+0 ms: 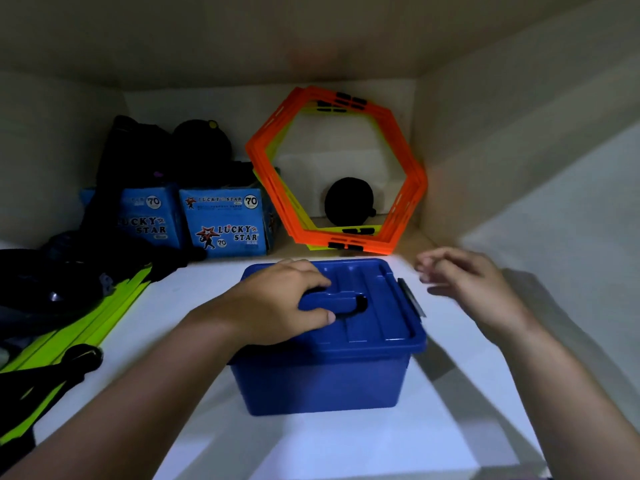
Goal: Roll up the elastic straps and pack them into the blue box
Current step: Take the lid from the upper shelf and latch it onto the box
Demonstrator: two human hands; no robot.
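A blue plastic box [325, 379] with its lid [377, 306] on sits on a white shelf in front of me. My left hand [277, 303] rests on the lid and grips the lid's handle [332, 301], thumb on the near side. My right hand [464, 282] hovers to the right of the box, fingers loosely curled, holding nothing. A grey clip [412, 297] shows on the box's right edge. Neon-green elastic straps [86, 327] with black ends lie at the left.
Orange hexagon rings [408, 188] lean against the back wall, a black round object [349, 202] behind them. Two blue "Lucky Star" cartons [225, 223] and dark gear [166, 150] stand at the back left. The shelf's side wall [519, 150] rises at the right.
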